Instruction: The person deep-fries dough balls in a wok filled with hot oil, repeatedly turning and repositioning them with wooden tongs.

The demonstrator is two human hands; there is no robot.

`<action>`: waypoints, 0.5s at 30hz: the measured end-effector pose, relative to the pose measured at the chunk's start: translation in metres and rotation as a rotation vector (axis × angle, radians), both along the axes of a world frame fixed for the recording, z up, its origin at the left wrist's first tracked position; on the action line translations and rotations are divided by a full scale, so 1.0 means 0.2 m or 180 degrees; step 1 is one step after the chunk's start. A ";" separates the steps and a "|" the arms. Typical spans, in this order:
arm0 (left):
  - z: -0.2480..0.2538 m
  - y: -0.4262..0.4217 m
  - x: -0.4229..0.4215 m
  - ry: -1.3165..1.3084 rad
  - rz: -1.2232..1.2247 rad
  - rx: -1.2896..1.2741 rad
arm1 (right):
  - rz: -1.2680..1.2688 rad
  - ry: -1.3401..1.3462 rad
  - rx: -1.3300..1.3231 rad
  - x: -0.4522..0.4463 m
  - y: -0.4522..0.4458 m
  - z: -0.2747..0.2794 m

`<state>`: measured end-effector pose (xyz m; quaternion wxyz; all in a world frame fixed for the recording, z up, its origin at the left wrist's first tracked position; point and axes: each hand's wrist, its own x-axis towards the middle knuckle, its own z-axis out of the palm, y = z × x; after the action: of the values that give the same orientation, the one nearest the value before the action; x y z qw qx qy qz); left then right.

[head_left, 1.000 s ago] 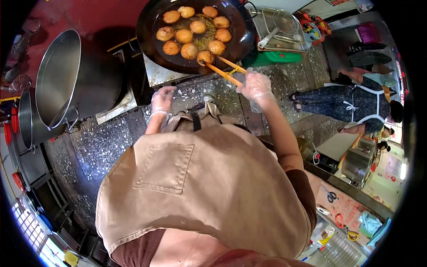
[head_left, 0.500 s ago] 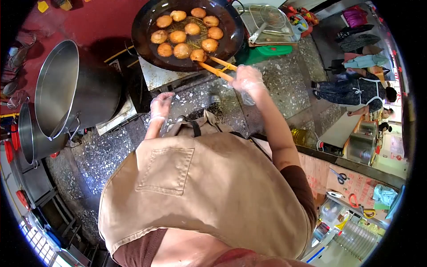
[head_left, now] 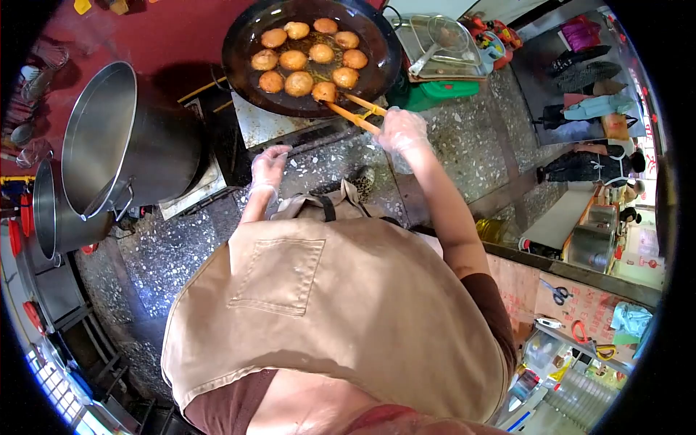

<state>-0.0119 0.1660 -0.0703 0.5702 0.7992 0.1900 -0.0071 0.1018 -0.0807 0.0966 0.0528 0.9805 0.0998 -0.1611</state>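
Observation:
My right hand (head_left: 404,132), in a clear plastic glove, is closed round the ends of long wooden tongs (head_left: 353,118). The tongs reach over the near rim of a dark wok (head_left: 239,83), their tips at the nearest browned ball (head_left: 324,91). Whether they pinch it is hard to see. Several more round golden-brown fried balls (head_left: 298,83) sit in the oil. Left of the tongs, short of the stove's front edge, my gloved left hand (head_left: 269,168) hovers with loosely bent fingers, holding nothing.
A tall metal pot (head_left: 167,145) stands left of the wok, with a smaller pot (head_left: 72,217) beyond it. To the wok's right are a tray (head_left: 464,69) with a strainer and a green lid (head_left: 449,89). Another person (head_left: 587,165) stands at far right, near a counter.
My view has shifted slightly. My left hand has come up a little closer to the stove. The tongs stay at the same ball. The person at far right has moved farther away.

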 end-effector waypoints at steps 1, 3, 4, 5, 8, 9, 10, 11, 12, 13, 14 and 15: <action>-0.03 0.00 0.00 0.0001 -0.0012 0.0004 | -0.0012 0.0001 0.0004 0.00 -0.01 -0.01; -0.11 0.01 0.01 -0.0546 -0.0122 0.0252 | -0.0028 -0.0003 -0.0025 0.00 -0.01 -0.03; -0.08 0.01 0.01 -0.0545 -0.0121 0.0255 | -0.0027 -0.0002 -0.0022 0.00 -0.01 -0.03; -0.02 0.00 0.00 -0.0260 -0.0087 0.0146 | -0.0036 0.0031 0.0015 -0.01 -0.02 -0.03; 0.03 -0.01 0.00 0.0059 -0.0045 0.0064 | -0.0013 -0.0004 0.0107 -0.01 -0.03 -0.04; 0.03 0.00 -0.01 0.0082 -0.0040 0.0089 | 0.0016 -0.0080 0.0157 -0.01 -0.03 -0.05; 0.02 0.00 -0.01 0.0093 -0.0040 0.0089 | 0.0016 -0.0070 0.0157 -0.02 -0.03 -0.05; 0.02 0.00 -0.01 0.0033 -0.0049 0.0110 | 0.0025 -0.0063 0.0157 -0.02 -0.03 -0.05; 0.01 0.00 -0.01 -0.0031 -0.0057 0.0131 | 0.0033 -0.0060 0.0158 -0.03 -0.03 -0.05; 0.01 0.00 -0.01 -0.0026 -0.0056 0.0130 | 0.0035 -0.0055 0.0157 -0.03 -0.03 -0.03; 0.01 0.00 -0.01 -0.0042 -0.0061 0.0151 | -0.0019 0.0050 0.0177 -0.03 -0.02 -0.02; 0.02 0.00 -0.01 -0.0058 -0.0065 0.0171 | -0.0072 0.0155 0.0197 -0.03 -0.02 -0.01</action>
<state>-0.0146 0.1661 -0.0671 0.5501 0.8162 0.1768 -0.0004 0.0953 -0.0841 0.0953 0.0181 0.9785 0.0949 -0.1824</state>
